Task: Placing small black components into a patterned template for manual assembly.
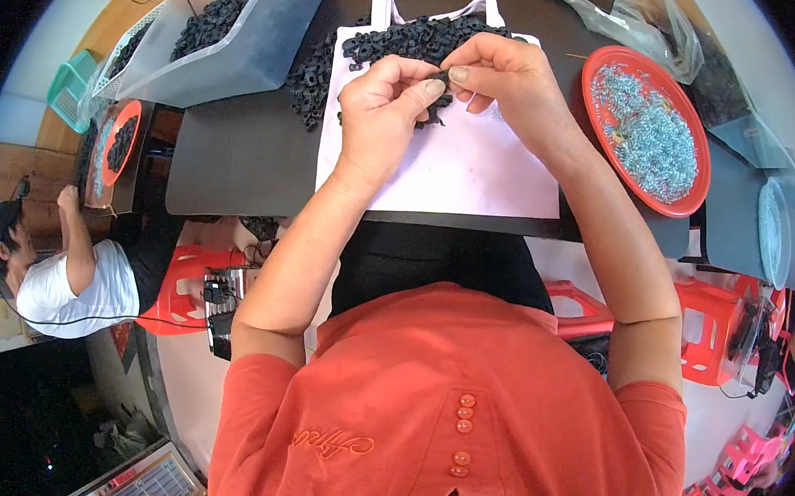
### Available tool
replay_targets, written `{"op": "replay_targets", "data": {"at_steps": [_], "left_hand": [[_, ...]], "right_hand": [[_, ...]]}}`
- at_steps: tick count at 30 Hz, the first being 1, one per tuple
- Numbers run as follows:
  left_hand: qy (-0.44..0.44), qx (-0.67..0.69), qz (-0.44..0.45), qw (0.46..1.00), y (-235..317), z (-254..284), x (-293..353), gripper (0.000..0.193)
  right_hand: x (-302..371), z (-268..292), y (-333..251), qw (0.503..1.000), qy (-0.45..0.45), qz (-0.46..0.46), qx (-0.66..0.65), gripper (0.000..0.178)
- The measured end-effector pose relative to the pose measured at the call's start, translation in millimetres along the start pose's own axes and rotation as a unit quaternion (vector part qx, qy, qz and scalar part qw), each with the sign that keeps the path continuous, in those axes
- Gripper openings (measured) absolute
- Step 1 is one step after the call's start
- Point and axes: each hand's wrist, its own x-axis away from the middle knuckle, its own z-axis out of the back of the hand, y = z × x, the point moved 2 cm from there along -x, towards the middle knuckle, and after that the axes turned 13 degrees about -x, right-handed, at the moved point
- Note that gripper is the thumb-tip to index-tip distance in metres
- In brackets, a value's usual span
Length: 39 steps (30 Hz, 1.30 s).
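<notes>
My left hand [381,109] and my right hand [509,76] meet over a pale cloth bag [444,182] spread on the dark table. Fingers and thumbs of both are pinched together around a small black part [442,79], partly hidden by the fingertips. Its exact kind is too small to make out. Just beyond the hands, a pile of similar small black parts [421,40] covers the far end of the bag and spills off its left side. To the right stands a red round tray [593,123] heaped with small shiny bluish-silver pieces [653,146].
A large translucent bin [244,62] with more black parts stands at the far left. Clear plastic bags [657,31] lie at the far right. Further left, another person [82,272] in a white shirt sits at a box holding an orange tray [121,141]. Red stools [710,330] stand below.
</notes>
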Motion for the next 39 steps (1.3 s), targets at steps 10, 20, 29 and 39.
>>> {"op": "replay_targets", "data": {"at_steps": [10,20,29,39], "left_hand": [[0.039,-0.142,-0.164,0.975,-16.1,0.9,1.6,0.005],[0.015,-0.032,-0.044,0.998,-13.4,-2.3,3.8,0.008],[0.006,-0.036,0.002,0.999,-9.5,-0.5,4.4,0.008],[0.015,-0.059,-0.011,0.998,-9.9,-0.7,5.0,0.006]], "right_hand": [[2.4,-5.6,-0.8,1.000,-0.018,0.003,0.018,0.013],[2.8,-5.2,0.5,0.998,-0.014,0.004,0.057,0.016],[2.8,-4.2,-4.0,0.986,-0.014,0.067,0.153,0.018],[3.5,-7.9,0.9,0.982,-0.003,0.081,0.172,0.018]]}}
